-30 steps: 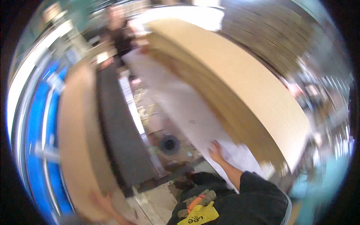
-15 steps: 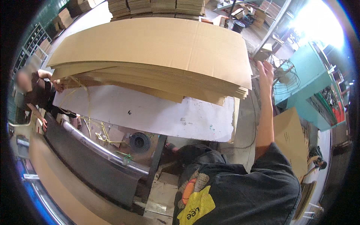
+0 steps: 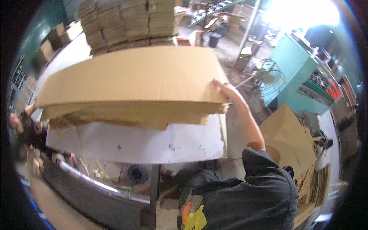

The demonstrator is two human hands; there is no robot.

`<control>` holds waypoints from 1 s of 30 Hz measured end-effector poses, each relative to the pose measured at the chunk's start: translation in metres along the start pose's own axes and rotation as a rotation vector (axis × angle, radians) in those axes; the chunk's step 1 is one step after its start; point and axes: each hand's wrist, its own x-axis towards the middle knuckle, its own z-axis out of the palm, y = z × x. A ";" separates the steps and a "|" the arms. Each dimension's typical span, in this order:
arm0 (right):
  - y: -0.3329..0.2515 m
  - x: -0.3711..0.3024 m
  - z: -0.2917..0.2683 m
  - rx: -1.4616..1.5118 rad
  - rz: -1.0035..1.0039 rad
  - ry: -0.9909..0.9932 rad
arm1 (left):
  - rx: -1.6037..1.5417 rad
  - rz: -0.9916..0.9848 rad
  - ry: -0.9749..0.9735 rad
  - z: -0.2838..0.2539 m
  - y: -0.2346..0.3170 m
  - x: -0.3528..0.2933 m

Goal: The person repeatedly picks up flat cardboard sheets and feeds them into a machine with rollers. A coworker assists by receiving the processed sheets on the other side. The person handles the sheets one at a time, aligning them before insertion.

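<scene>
The right hand (image 3: 223,88) has its fingers on the right end of the sheet (image 3: 134,76), grip unclear from this angle; the left hand is out of view. Expect light but flexible handling; hold both ends. Left of the hand extends the table (image 3: 142,143); right, a fan (image 3: 270,73); beyond, stacks (image 3: 126,27).

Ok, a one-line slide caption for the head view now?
Right hand on the right end of stacked cardboard, a co-worker at the left.
</scene>
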 end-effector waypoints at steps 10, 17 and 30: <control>0.013 0.022 0.013 0.424 0.095 -0.150 | -0.457 0.141 0.089 -0.072 0.095 0.063; 0.013 0.011 0.018 0.422 0.019 -0.157 | -0.786 0.161 -0.188 -0.118 0.167 0.083; 0.014 -0.176 -0.003 0.446 0.257 -0.234 | -2.341 -0.046 -1.547 -0.163 0.535 -0.077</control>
